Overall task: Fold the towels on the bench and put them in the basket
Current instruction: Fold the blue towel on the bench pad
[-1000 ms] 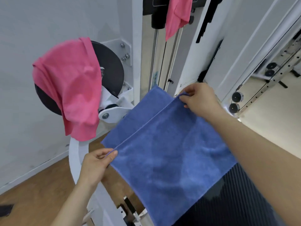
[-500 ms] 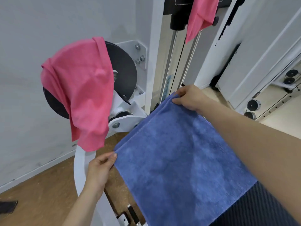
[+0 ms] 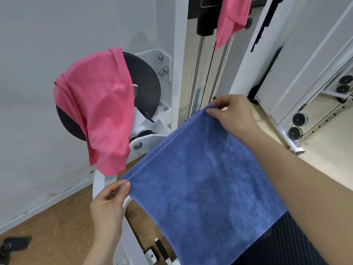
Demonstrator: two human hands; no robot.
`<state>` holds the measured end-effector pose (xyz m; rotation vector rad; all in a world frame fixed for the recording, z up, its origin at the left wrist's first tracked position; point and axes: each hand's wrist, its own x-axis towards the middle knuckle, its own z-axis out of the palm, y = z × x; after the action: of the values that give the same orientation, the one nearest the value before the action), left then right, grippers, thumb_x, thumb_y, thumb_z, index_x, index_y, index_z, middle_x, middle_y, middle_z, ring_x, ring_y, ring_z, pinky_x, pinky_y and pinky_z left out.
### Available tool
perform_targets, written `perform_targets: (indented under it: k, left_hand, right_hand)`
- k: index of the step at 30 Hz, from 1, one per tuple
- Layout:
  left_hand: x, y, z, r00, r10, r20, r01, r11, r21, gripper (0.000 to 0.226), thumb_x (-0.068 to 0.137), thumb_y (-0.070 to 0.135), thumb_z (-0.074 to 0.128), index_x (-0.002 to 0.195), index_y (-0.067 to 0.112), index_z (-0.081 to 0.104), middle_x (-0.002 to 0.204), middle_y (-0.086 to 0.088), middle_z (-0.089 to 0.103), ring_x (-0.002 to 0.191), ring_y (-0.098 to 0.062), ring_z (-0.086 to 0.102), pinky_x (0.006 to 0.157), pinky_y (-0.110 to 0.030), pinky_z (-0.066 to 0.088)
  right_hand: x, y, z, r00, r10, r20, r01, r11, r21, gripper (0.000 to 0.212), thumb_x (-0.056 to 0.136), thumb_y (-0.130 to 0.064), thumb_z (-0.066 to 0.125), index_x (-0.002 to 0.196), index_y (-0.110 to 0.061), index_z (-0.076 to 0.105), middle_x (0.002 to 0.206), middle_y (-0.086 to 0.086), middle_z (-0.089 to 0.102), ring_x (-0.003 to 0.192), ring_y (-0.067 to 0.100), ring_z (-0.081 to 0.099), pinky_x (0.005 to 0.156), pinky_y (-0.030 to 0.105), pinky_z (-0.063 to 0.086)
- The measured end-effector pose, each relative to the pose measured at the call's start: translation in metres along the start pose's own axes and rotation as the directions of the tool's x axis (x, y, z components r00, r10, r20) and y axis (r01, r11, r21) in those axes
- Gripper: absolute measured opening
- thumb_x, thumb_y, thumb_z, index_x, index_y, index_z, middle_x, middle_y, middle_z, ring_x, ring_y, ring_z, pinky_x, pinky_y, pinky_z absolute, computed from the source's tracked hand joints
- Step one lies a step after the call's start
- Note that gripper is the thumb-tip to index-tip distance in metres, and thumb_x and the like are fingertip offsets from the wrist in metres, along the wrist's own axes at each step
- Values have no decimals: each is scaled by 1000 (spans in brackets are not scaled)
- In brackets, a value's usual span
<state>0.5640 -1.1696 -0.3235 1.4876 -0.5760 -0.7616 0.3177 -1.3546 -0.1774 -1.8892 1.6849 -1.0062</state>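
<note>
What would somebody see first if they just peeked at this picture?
First, the big blue towel in the middle, stretched out with the left hand pinching its near corner and the right hand pinching its far corner. Next, the bright pink towel draped over a black wheel on the left. A second pink towel hangs from the machine at the top.

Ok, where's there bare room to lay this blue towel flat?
The dark ribbed bench pad, lower right under the blue towel, shows bare. Wood floor between wall and white frame is also free. Crowded: the black disc under the pink towel.
</note>
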Motion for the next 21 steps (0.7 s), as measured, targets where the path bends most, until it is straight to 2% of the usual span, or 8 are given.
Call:
perform_targets:
  k: [2,5,7,10,12,15,19,21]
  left_hand:
    - [-10,18,-9,998,69,-13,-69,998,-9,17,82,2,71,80,19,72,71,8,72,66,1,65,66,-10,52]
    - [-16,46,-21,989,148,10,-148,988,-33,20,79,7,74,87,25,73,80,-3,73,69,-7,67,69,-17,56]
    - [-18,69,-26,980,193,52,-192,981,-19,25,80,8,74,98,26,73,81,3,75,71,-7,68,72,-18,56]
    - [-25,107,-27,940,334,63,-337,941,32,24,84,5,70,85,30,72,73,19,72,67,4,64,70,-11,53]
    - [-31,128,-24,908,417,20,-417,909,-9,18,87,7,68,87,24,71,72,22,70,69,5,63,73,-13,53]
    - [-44,158,-19,873,488,0,-484,866,-127,11,88,18,66,99,16,69,79,18,71,80,-3,65,83,-25,53]
    - [-49,199,0,826,555,102,-516,816,-259,14,82,24,69,94,32,67,84,6,69,81,-21,60,77,-36,50]
    - [-48,215,21,786,583,204,-531,806,-261,19,84,18,69,98,31,66,86,-1,66,78,-16,58,74,-27,50]
  right_hand:
    - [-21,-5,-24,1000,-14,-24,16,997,74,7,79,-15,72,86,-15,73,79,-1,69,74,15,61,71,22,49]
    - [-58,-16,-61,997,-35,-69,44,990,137,25,81,-8,70,101,-22,70,77,-13,59,67,0,53,65,5,42]
    - [-82,-24,-88,996,-30,-82,41,989,144,24,83,-7,69,98,-25,71,80,-15,63,67,-9,54,63,2,40]
    - [-123,-35,-132,1000,12,-19,-8,980,198,23,84,-5,68,76,-27,70,64,-14,61,57,0,51,59,8,40]
    - [-156,-48,-163,993,18,119,-54,950,306,18,85,-5,68,77,-20,69,65,-8,61,62,9,52,59,18,42]
    - [-205,-67,-200,967,-43,250,-67,907,416,15,86,0,64,79,-13,66,66,-3,63,59,7,55,52,14,41]
    - [-250,-72,-227,969,-44,241,-102,823,559,19,86,3,60,82,-15,66,73,1,60,61,14,49,51,19,39]
    - [-265,-60,-233,984,20,178,-113,839,532,26,88,4,59,79,-18,69,76,0,60,65,17,47,57,23,40]
